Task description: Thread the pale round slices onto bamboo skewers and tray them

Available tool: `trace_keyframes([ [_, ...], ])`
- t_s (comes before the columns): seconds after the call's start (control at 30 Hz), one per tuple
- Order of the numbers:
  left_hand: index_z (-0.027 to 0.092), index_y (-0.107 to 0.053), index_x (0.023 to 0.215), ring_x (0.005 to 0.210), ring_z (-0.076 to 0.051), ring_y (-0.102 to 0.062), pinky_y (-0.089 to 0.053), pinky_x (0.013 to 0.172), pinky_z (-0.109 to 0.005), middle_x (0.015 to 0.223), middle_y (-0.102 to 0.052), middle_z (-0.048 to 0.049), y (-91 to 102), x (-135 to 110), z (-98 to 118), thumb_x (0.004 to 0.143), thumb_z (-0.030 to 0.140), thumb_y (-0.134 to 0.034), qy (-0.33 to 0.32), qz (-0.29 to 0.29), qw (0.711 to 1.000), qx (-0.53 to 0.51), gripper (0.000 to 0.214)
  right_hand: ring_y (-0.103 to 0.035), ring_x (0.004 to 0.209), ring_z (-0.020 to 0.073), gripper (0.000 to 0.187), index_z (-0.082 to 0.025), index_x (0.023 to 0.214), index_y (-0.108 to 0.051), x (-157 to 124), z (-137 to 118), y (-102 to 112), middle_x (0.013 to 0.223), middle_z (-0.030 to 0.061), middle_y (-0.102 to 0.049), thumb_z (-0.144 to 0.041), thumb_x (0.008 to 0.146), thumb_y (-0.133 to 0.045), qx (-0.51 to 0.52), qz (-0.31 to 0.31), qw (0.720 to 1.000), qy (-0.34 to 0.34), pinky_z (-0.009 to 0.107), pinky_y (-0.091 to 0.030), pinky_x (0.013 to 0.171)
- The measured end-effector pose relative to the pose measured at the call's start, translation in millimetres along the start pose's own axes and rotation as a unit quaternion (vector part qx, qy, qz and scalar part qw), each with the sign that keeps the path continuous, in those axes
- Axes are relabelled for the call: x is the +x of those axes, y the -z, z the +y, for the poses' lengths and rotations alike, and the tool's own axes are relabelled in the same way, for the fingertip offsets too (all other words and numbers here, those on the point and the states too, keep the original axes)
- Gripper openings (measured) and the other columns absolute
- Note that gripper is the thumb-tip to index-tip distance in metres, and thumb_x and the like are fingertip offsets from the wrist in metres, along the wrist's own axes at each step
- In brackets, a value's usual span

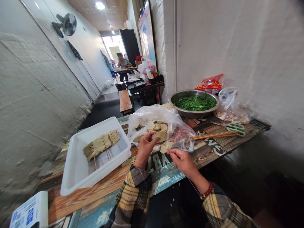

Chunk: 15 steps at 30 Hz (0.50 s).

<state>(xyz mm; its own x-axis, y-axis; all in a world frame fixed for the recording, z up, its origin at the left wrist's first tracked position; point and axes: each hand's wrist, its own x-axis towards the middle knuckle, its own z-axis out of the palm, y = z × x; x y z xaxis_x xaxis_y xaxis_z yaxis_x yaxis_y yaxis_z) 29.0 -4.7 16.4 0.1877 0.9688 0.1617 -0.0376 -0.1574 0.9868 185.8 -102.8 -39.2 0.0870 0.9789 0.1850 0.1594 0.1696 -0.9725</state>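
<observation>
My left hand (147, 147) pinches a thin, round beige slice (160, 136) above an open clear plastic bag (140, 115). More such slices (154, 125) lie stacked in the bag. My right hand (181, 161) is closed on a thin wooden skewer (194, 186), whose end shows below the wrist. Another beige slice (166, 147) is at the tip of my right fingers, apparently on the skewer; its piercing point is hidden. To the left, a white plastic tub (78, 177) holds several skewered rows of slices (102, 144).
A steel bowl of green chives (194, 104) stands at the back right. Near it lie green-handled scissors (235, 127), a bundle of skewers (213, 135) and a knotted clear bag (231, 109). A white box (29, 210) sits front left. Beyond are a bench (125, 100) and a seated person (123, 62).
</observation>
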Motion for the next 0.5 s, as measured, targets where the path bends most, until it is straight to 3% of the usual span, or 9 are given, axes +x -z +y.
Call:
trace_keyframes([
  [0.5,0.019,-0.072,0.082,0.076,-0.017,-0.058,-0.044,0.067,-0.024,0.08,-0.067,-0.0026,-1.1,2.1,-4.6,0.064,0.022,-0.074,-0.052,0.018,0.995,0.087,0.018,-0.042,0.041,0.0099,0.03,-0.016,0.088,-0.07,1.5,-8.7,-0.2,0.046,-0.0058,-0.045,-0.037,0.089,-0.05,-0.015,0.006,1.0,0.007,0.021,-0.033,0.043],
])
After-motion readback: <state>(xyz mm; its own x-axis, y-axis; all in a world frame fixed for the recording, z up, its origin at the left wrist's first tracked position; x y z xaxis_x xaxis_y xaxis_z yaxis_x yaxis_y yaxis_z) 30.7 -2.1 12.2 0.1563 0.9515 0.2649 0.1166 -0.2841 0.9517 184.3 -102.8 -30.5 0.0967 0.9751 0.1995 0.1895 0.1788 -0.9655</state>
